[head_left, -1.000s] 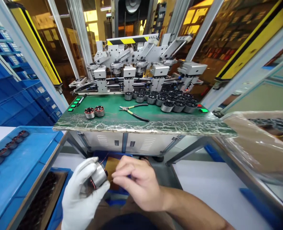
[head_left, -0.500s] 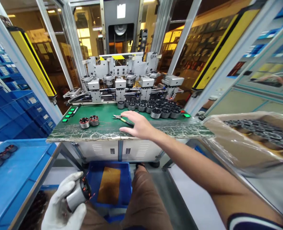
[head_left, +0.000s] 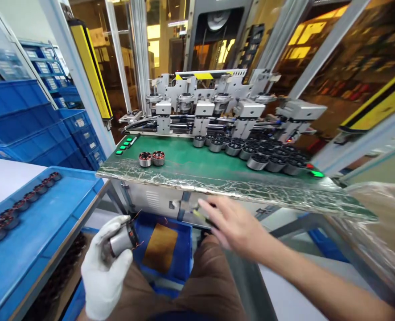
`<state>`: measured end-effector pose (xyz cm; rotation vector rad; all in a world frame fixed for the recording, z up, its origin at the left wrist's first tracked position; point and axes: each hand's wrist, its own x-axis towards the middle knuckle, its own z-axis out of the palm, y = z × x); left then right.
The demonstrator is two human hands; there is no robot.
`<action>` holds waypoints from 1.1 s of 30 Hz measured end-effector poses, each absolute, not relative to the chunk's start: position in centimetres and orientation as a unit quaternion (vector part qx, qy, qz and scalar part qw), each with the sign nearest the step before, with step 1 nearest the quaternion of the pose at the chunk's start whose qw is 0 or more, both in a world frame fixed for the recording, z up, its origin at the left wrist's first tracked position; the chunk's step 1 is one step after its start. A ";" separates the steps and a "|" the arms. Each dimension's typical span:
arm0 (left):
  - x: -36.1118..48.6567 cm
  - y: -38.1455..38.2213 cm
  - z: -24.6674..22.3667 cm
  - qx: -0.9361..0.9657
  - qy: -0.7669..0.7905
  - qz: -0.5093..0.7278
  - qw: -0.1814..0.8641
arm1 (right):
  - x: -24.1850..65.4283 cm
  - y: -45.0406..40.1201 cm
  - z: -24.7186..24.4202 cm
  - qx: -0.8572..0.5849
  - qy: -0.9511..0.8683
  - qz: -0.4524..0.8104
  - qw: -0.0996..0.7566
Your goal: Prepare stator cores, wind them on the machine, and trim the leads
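My left hand (head_left: 102,276), in a white glove, is wrapped round a silver motor stator (head_left: 121,240) with a black end and loose copper wire ends. It holds the stator tilted above my lap. My bare right hand (head_left: 232,223) is closed on small cutting pliers (head_left: 202,216) in front of the bench edge. Motion blurs the pliers, but a yellow-green handle shows. On the green bench top (head_left: 180,156), two wound stators (head_left: 145,159) with copper-coloured windings stand side by side.
Many black-topped silver stators (head_left: 257,162) crowd the bench's right side, before the machine's clamps (head_left: 203,109). A blue tray (head_left: 73,187) with a row of wound stators lies at left. A blue bin (head_left: 184,249) sits below. Plastic-lined carton (head_left: 378,200) at right.
My right hand has taken the pliers off the bench and drawn them back past its front edge. My left hand still holds the stator. The view has turned left.
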<state>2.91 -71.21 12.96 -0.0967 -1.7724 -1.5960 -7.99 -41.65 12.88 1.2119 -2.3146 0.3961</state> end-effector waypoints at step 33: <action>3.7 -70.1 13.0 -0.227 -0.760 -0.526 0.307 | 0.8 -48.8 11.8 0.417 -0.661 0.623 -0.015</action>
